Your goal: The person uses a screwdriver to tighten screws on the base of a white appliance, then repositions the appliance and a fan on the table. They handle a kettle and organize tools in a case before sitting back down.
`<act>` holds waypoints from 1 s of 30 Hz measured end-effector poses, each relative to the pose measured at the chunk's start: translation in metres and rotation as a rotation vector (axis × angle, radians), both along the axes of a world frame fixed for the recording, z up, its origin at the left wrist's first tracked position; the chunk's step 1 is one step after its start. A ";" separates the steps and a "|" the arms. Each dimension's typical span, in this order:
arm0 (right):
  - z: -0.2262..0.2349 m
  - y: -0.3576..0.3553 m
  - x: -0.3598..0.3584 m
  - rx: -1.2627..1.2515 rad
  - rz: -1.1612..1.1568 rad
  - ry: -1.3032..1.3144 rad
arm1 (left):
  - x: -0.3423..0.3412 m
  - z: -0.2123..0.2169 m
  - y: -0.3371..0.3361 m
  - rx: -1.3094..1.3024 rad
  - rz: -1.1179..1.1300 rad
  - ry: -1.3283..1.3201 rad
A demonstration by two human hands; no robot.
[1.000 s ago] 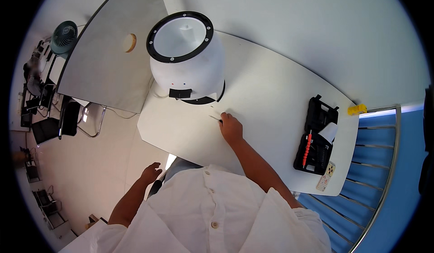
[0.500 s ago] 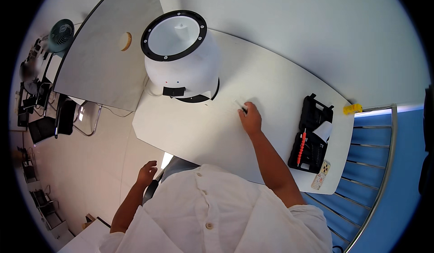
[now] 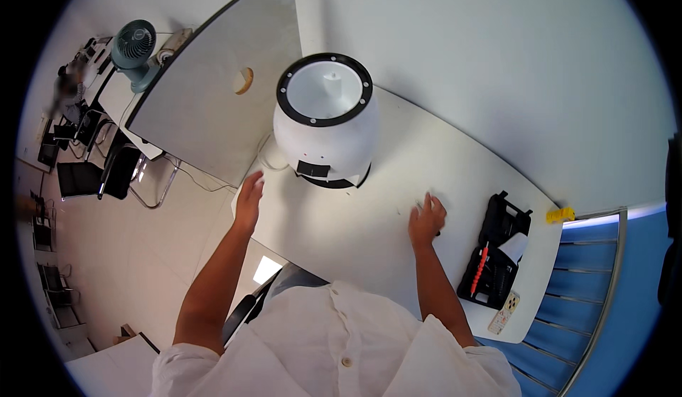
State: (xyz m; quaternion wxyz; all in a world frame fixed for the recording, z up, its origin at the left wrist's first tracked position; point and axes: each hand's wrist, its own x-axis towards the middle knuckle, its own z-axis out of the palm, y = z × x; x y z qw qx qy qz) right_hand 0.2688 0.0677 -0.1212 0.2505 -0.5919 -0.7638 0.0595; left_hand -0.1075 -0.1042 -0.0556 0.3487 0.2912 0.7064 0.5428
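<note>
The right hand (image 3: 427,219) rests on the white table (image 3: 355,241) with its fingers curled loosely over something small and dark; the item is too small to make out, and whether it is actually pinched between the fingers cannot be told. The left hand (image 3: 249,198) is raised over the table's left edge, palm flat and fingers stretched out together, holding nothing. It hovers just beside the lower left flank of a white rounded appliance (image 3: 327,127) with a black ring around its open top and a small white post standing up inside. That appliance stands on a dark base, between the two hands and farther from the person. A thin cable (image 3: 268,157) loops out at its left side. To the right of the right hand, well apart from it, an open black tool case (image 3: 497,258) lies on the table with a red-handled tool (image 3: 480,269) in it. Near the case's lower corner lies a small pale remote (image 3: 504,314). A yellow object (image 3: 559,215) sits at the table's far right corner. At the far upper left stands a teal desk fan (image 3: 135,45).
</note>
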 end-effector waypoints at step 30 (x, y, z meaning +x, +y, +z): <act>0.155 -0.109 -0.171 -1.030 0.689 1.286 | -0.012 0.022 -0.111 0.544 0.153 -0.416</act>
